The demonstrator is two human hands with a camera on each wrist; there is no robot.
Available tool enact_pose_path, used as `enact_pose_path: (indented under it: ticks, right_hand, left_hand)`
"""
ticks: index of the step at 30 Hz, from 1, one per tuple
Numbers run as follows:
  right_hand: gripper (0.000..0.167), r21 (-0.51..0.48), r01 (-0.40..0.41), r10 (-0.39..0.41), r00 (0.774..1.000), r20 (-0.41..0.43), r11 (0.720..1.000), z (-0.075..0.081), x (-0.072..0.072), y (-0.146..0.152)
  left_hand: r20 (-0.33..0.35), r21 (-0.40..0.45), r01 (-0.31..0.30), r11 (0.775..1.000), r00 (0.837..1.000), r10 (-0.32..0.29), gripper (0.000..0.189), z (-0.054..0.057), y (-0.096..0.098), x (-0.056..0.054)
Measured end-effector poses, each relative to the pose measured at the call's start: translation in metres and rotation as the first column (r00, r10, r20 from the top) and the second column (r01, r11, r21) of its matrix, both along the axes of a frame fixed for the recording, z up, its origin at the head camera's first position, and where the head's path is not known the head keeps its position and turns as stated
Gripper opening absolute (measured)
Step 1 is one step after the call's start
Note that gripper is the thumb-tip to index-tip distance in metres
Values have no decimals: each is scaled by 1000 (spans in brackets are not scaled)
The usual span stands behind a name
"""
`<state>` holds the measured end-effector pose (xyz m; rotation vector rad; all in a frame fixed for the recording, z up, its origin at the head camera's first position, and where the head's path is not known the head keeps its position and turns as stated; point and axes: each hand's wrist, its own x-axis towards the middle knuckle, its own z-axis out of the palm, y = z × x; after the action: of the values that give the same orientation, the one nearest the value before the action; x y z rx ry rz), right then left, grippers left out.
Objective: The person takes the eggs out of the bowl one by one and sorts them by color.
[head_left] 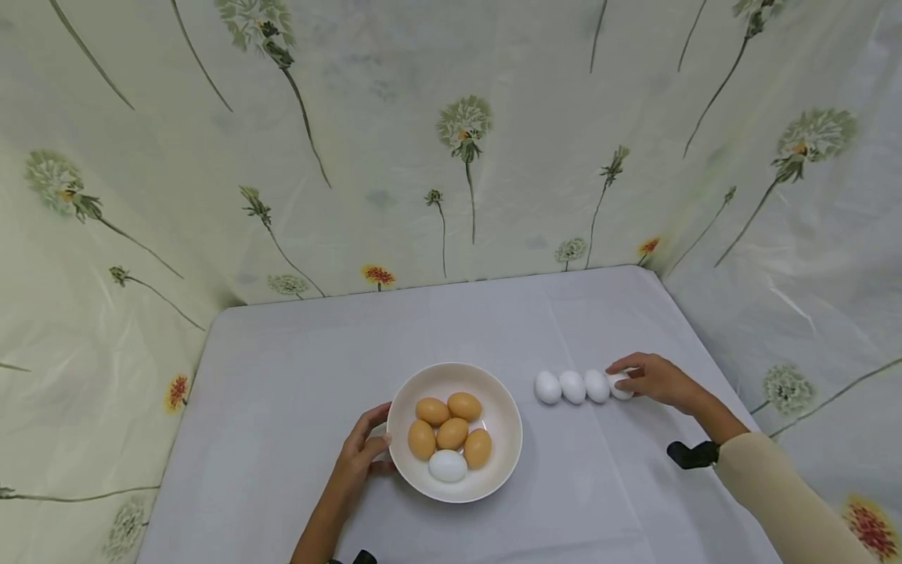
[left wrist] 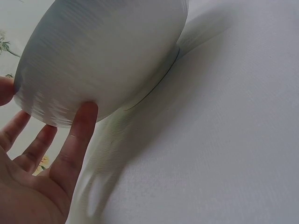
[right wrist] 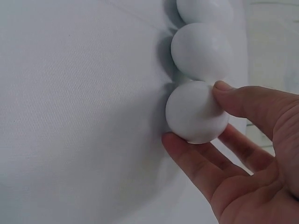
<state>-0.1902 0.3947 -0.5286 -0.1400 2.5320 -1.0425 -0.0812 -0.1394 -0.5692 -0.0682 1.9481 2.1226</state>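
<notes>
Right hand (head_left: 655, 380), fingers half-curled, pinching 1 end white egg (right wrist: 194, 112), ideally gently; left hand (head_left: 352, 454), fingers spread, bracing off-white bowl (head_left: 509, 439).

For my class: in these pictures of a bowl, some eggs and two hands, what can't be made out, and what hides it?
Right wrist view: part of the pinched egg, covered by the right hand; the row's farthest egg, beyond the top edge.
Left wrist view: the inside of the bowl, blocked by its own wall.
Head view: parts of the left hand, behind the bowl.
</notes>
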Motion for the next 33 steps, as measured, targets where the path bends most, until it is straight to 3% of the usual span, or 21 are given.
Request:
enact_pose_path:
  ticks: [22,33]
  right_hand:
    - [44,8,-12,12,1000,8,1000,-1,2,-2]
    - [56,69,-31,31,999,-8,997,15,-2,-7]
  left_hand:
    - [10,-22,-2,1000,1000,2,47,-1,-1,0]
    - [6,-29,0,1000,1000,0,47,-2,-1,0]
